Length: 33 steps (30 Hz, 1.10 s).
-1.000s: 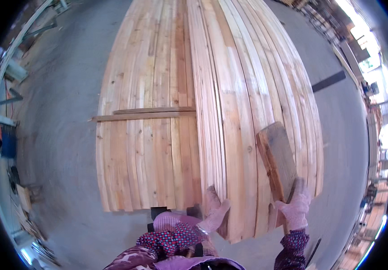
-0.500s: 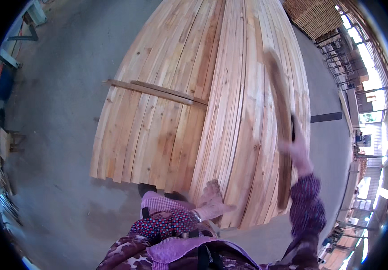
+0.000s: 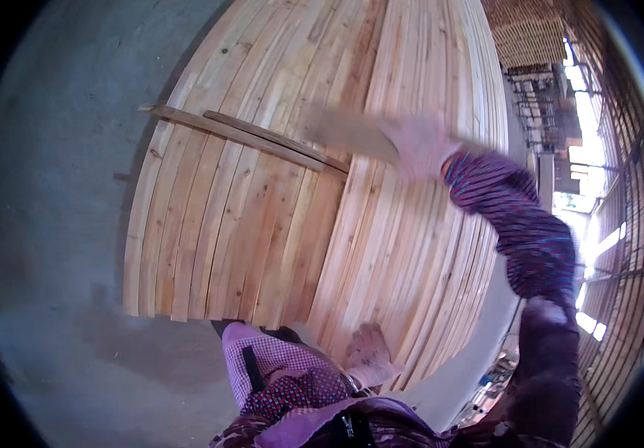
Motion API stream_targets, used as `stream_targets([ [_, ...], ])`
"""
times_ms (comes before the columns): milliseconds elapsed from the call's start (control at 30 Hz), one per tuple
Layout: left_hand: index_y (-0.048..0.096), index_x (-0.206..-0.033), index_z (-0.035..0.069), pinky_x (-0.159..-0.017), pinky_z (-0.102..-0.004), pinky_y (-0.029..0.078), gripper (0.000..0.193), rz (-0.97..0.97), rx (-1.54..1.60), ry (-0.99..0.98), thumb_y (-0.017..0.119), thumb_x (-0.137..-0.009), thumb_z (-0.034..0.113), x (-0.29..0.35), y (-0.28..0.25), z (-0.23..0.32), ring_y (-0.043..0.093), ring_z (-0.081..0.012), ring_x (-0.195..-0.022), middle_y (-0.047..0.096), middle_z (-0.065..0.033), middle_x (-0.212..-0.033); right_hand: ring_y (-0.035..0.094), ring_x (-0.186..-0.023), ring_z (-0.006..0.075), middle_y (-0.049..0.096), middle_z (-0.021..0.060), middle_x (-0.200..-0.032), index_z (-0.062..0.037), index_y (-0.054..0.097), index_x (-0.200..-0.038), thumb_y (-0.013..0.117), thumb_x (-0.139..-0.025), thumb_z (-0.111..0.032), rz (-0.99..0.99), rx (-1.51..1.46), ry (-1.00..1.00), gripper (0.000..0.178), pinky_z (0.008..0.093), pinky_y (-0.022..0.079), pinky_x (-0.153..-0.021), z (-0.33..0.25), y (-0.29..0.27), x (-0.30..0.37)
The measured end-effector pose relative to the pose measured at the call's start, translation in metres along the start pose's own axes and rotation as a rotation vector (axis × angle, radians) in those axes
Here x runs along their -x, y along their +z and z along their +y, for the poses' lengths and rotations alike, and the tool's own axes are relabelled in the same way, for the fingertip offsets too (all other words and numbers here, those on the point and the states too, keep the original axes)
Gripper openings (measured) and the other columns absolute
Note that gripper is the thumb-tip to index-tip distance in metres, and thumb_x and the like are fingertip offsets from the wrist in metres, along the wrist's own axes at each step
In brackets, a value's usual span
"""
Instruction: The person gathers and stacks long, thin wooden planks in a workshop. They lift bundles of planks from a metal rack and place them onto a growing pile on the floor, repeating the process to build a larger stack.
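Note:
A large stack of long pale wooden boards (image 3: 247, 246) stretches away in front of me. My left hand (image 3: 372, 357) rests open on the near ends of the boards, its fingers extended. Out over the right half of the stack, my right hand (image 3: 420, 145) grips a brown wooden strip (image 3: 352, 134). Motion blurs both the strip and that hand, and the strip points left across the boards. Left of it, two thin wooden sticks (image 3: 240, 137) lie crosswise on the left half, and one pokes past the stack's left edge.
Grey concrete floor (image 3: 60, 224) runs along the left side of the stack. At the far right rises a big pile of stacked timber (image 3: 527, 37). Metal racks (image 3: 534, 97) and a slatted wall with bright openings stand along the right.
My right hand has swung forward and left, turning the strip from lengthwise to crosswise over the stack. My left hand stays at the near board ends. The view has shifted somewhat.

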<state>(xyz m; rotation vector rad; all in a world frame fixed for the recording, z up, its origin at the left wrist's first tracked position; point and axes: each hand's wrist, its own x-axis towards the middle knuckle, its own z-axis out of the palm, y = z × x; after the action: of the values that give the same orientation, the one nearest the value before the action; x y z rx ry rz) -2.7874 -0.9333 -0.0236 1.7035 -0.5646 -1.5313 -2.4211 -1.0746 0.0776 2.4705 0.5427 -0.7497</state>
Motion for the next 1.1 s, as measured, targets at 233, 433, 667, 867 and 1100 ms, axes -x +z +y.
stream_targets([
  [233,-0.012,-0.153,-0.011,-0.124,-0.0445,0.000,0.137,0.012,0.013,0.052,0.062,-0.077,0.077,-0.024,-0.038,-0.023,-0.009,-0.0426,-0.152,-0.006,-0.0343,-0.162,0.065,-0.106,0.0370,0.066,0.0212,-0.107,-0.0150,0.053,-0.137,0.082,-0.064,-0.041,-0.399,-0.026,0.179,0.083,0.0500,0.055,-0.088,-0.028,0.012,-0.083],
  [433,-0.012,-0.153,-0.011,-0.124,-0.0447,0.000,0.138,0.024,-0.003,0.036,0.062,-0.076,0.077,-0.064,-0.063,-0.011,-0.008,-0.0433,-0.152,-0.006,-0.0345,-0.162,0.061,-0.105,0.0375,0.056,0.0211,-0.111,-0.0231,0.049,-0.141,0.079,-0.066,-0.033,0.568,-0.036,0.059,0.082,0.0491,0.054,-0.086,-0.033,-0.134,-0.119],
  [667,-0.012,-0.153,-0.011,-0.124,-0.0449,0.001,0.139,0.048,-0.023,0.052,0.062,-0.076,0.077,-0.087,-0.087,-0.019,-0.007,-0.0440,-0.152,-0.006,-0.0346,-0.162,0.068,-0.098,0.0347,0.067,0.0172,-0.106,-0.0144,0.057,-0.135,0.078,-0.072,-0.035,-0.203,0.142,0.260,0.070,0.0439,0.055,-0.084,0.104,0.034,-0.093],
  [867,-0.011,-0.153,-0.011,-0.124,-0.0450,0.002,0.139,0.083,-0.003,0.020,0.063,-0.075,0.078,-0.111,-0.104,-0.022,-0.007,-0.0446,-0.152,-0.006,-0.0348,-0.162,0.065,-0.105,0.0348,0.064,0.0184,-0.113,-0.0157,0.058,-0.132,0.079,-0.070,-0.033,-0.241,0.060,0.308,0.068,0.0446,0.054,-0.088,0.090,0.031,-0.156],
  [1100,-0.011,-0.153,-0.011,-0.124,-0.0452,0.003,0.140,0.064,-0.047,0.018,0.063,-0.074,0.078,-0.131,-0.108,-0.011,-0.006,-0.0453,-0.152,-0.006,-0.0349,-0.162,0.062,-0.103,0.0337,0.058,0.0173,-0.110,-0.0216,0.053,-0.139,0.077,-0.072,-0.027,0.738,0.138,0.193,0.072,0.0473,0.055,-0.081,0.061,-0.137,-0.157],
])
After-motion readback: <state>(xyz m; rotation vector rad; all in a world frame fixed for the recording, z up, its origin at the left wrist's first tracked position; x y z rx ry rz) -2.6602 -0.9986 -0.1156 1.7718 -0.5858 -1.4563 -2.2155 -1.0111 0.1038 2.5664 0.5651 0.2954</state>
